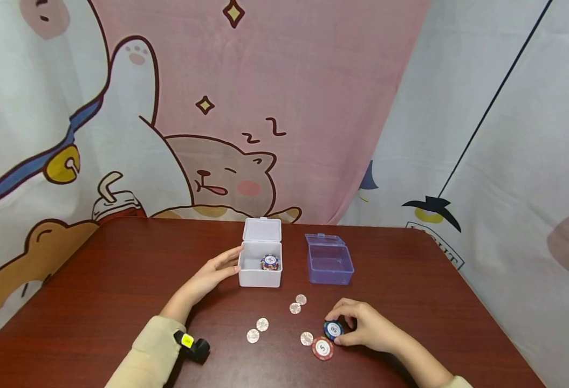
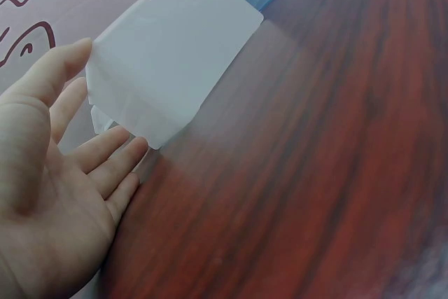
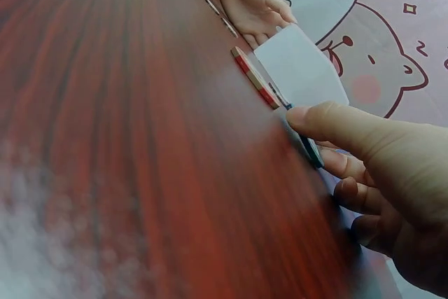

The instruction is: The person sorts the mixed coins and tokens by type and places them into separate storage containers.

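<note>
My left hand point(image 1: 214, 271) touches the left side of a white plastic box point(image 1: 260, 278), its fingers fairly straight; the left wrist view shows the fingertips at the box point(image 2: 168, 54). The box lid stands flipped back, and a multicoloured stack of poker chips point(image 1: 269, 262) sits inside at the right. Over on the right, my right hand point(image 1: 365, 324) pinches a dark blue poker chip point(image 1: 333, 329) marked 50 between thumb and fingers. In the right wrist view the chip point(image 3: 308, 146) appears edge-on. Next to it lies a red poker chip point(image 1: 322, 348) marked 5.
A blue translucent box point(image 1: 330, 276) with its lid raised stands right of the white one. Several small silvery coins point(image 1: 306, 338) lie scattered on the dark red wooden table point(image 1: 235, 361). A printed cloth point(image 1: 323, 108) hangs behind the table's far edge.
</note>
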### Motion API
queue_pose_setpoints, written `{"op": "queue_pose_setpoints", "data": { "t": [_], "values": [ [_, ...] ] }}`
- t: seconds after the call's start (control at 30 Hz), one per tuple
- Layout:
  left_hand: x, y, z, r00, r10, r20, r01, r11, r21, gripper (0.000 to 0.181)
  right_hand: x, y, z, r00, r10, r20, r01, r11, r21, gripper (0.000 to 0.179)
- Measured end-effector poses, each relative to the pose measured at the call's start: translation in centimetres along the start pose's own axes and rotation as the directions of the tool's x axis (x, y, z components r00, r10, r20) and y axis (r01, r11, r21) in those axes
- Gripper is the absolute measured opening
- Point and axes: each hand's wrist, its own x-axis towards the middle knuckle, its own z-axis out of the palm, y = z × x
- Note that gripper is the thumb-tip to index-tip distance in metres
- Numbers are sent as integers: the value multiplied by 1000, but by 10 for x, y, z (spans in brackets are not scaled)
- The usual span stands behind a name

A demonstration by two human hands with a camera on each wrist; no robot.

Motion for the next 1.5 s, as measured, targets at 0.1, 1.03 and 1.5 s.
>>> {"op": "queue_pose_setpoints", "data": {
  "t": [0.1,1.03,1.5],
  "values": [
    [0,0,0,1000,-3,0,3,1000,4,57,2,-15,-3,1000,14,-10,-14,1000,17,30],
    [-4,16,3,1000,0,8,0,1000,-8,58,23,5,20,960,-88,-264,70,995,-76,44],
    [1,-2,0,1000,8,4,-8,1000,-5,56,60,-12,22,944,-45,-327,32,998,-45,44]
  ]
}}
